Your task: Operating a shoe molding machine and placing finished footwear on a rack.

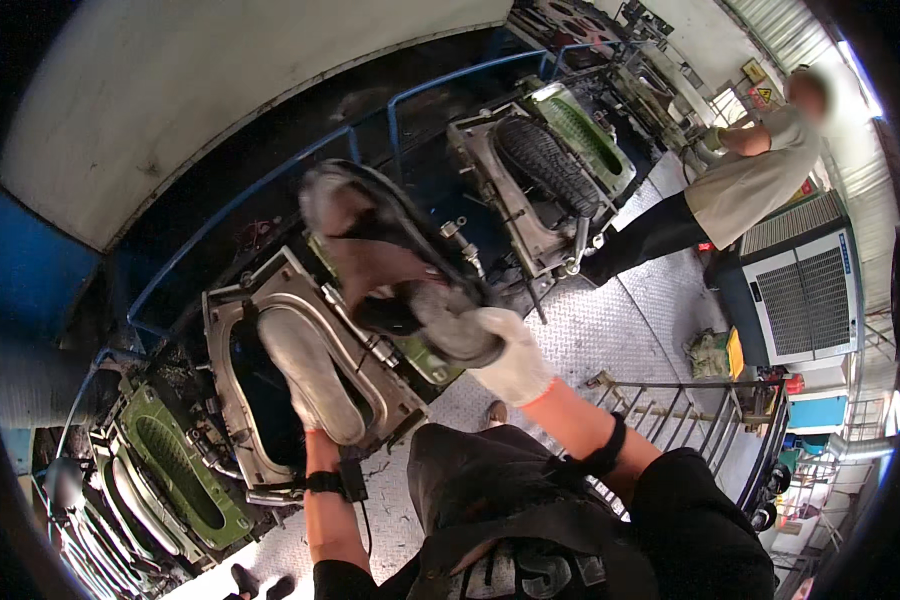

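Note:
My right hand (510, 358), in a white glove, grips one end of a brown and black sandal (380, 255). The sandal is raised and tilted over the machine, its far end blurred by motion. My left hand (306, 408), also gloved, holds the side of a grey foot-shaped shoe last (315, 375), with its fingers partly hidden behind it. This last stands at an angle over the dark opening of a metal mould frame (232, 400). A green mould half (432, 362) beside the frame is largely covered by the sandal.
Another open green mould (180, 470) lies to the left. Ahead right, a further mould station holds a black treaded sole (547, 165). Blue rails (240, 205) run behind. A person (745, 175) stands at the right, near a large air cooler (805, 295) and a black metal rack (690, 420).

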`<state>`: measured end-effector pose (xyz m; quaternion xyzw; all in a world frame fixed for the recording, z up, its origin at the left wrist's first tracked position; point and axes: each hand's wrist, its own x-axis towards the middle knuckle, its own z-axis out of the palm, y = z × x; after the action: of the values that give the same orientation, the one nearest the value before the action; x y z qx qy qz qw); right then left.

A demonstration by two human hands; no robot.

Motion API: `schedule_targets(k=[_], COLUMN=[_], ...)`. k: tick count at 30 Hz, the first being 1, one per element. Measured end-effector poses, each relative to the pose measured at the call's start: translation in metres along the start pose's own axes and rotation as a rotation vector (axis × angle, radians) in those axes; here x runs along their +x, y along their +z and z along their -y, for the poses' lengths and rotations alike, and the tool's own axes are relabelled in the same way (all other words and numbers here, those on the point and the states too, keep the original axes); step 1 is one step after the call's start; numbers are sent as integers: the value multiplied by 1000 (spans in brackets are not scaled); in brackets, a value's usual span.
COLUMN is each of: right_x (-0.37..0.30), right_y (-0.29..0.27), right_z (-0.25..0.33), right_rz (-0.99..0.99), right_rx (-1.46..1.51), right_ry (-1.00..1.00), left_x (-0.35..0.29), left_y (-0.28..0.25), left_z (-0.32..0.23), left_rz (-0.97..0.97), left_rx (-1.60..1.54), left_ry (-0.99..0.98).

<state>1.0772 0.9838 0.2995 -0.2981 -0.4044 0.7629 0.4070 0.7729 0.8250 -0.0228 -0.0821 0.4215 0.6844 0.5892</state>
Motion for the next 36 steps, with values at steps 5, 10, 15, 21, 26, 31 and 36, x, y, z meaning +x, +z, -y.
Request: schedule_targets(k=[5, 10, 15, 21, 26, 31, 36], right_x=[-21, 6, 51, 90, 64, 29, 50], right_y=[-89, -193, -306, -437, -452, -423, -378], right_z=[80, 150, 199, 178, 179, 199, 212], right_rz=[-324, -426, -401, -686, -736, -680, -56], right_rx=[652, 689, 626, 432, 143, -539, -1098], right_ry=[35, -169, -136, 113, 256, -244, -222], left_x=[-50, -105, -205, -169, -72, -64, -50], left_y=[144, 69, 74, 304, 401, 381, 392], left_z=[-21, 16, 135, 237, 292, 320, 322], left_rz=[-62, -538, -625, -88, -27, -279, -320], left_rx=[25, -49, 154, 589, -285, -526, -729], left_ry=[137, 402, 176, -249, -340, -148, 181])
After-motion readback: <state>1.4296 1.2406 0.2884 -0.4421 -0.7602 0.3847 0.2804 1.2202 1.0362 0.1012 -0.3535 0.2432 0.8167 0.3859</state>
